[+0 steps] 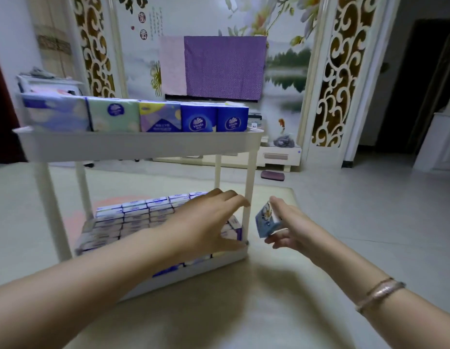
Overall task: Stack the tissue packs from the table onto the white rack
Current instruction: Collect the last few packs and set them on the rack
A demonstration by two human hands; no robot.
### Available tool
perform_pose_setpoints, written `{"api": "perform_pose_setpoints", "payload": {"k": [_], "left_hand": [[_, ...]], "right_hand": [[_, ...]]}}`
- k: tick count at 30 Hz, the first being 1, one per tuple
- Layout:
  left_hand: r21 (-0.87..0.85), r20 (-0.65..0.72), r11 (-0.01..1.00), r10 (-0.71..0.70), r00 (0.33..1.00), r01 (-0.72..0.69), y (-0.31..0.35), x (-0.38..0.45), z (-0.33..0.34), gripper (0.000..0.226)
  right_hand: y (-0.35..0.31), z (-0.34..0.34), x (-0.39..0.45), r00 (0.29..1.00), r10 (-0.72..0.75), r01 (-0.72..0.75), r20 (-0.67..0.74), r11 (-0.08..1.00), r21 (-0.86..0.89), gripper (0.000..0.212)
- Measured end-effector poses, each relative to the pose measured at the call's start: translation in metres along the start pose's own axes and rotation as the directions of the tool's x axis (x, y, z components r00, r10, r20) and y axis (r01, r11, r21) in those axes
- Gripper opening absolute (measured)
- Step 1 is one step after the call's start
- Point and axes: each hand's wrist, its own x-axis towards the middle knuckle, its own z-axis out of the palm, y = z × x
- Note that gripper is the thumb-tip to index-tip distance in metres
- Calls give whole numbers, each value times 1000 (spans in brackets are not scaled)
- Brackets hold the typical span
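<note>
A white two-tier rack (133, 144) stands on the table in front of me. Its top shelf holds a row of several larger tissue packs (158, 119), blue, green and purple. The bottom shelf is filled with several small tissue packs (133, 217) laid in rows. My left hand (209, 222) reaches into the bottom shelf at its right end, fingers spread over the packs there, thumb near the shelf's front rim. My right hand (287, 227) holds one small blue-and-white tissue pack (266, 221) just right of the rack's right front post (249, 197).
The pale table top (219, 311) extends in front of and to the right of the rack. Beyond it lie a tiled floor, a low white TV cabinet (276, 154) and a cloth-covered screen (214, 66) on the wall.
</note>
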Motion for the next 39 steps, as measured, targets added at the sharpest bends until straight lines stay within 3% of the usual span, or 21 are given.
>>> {"api": "perform_pose_setpoints", "payload": {"k": [2, 5, 9, 15, 18, 20, 22, 25, 28, 30, 33, 36, 39], "left_hand": [[-151, -50, 988, -47, 998, 39, 4, -18, -1, 75], [-307, -175, 949, -132, 976, 73, 1, -45, -6, 68], [-387, -328, 911, -279, 903, 141, -29, -90, -24, 54], [-505, -387, 816, -503, 773, 279, -80, -188, -38, 29], [-655, -342, 674, -668, 661, 342, -99, -220, -37, 14], [-825, -239, 481, -772, 589, 296, -109, -231, -32, 8], [-953, -153, 262, -851, 502, 154, -120, -238, -29, 9], [-970, -139, 204, -911, 388, 130, -142, -246, -15, 17], [-916, -58, 216, -905, 421, 338, -161, -237, 13, 28], [-857, -43, 282, -872, 487, 431, -166, -224, 28, 37], [-872, 0, 270, -835, 550, 409, -171, -205, 35, 44], [-848, 41, 319, -757, 652, 423, -173, -200, 32, 49], [-884, 33, 316, -691, 722, 343, -175, -203, 26, 52]], "right_hand": [[-12, 20, -25, 994, -55, 51, 94, 998, 44, 46], [-33, 59, -47, 973, -111, 86, 203, 988, 129, 41], [-52, 118, -48, 935, -185, 192, 304, 981, 7, 50], [-68, 206, -40, 847, -232, 312, 478, 946, -93, 59], [-74, 233, -26, 846, -271, 334, 459, 940, -62, 39], [-73, 250, -15, 845, -311, 395, 435, 911, -116, 28], [-70, 266, -2, 844, -373, 482, 386, 843, -239, 23], [-67, 286, 19, 825, -453, 562, 339, 724, -401, 16], [-65, 302, 41, 782, -484, 623, 392, 602, -499, 10], [-65, 311, 66, 771, -499, 635, 396, 555, -537, 23], [-72, 314, 101, 837, -438, 542, 328, 580, -608, 31], [-82, 310, 116, 873, -382, 482, 302, 586, -651, 27], [-87, 306, 116, 897, -286, 440, 336, 513, -737, 28]]}}
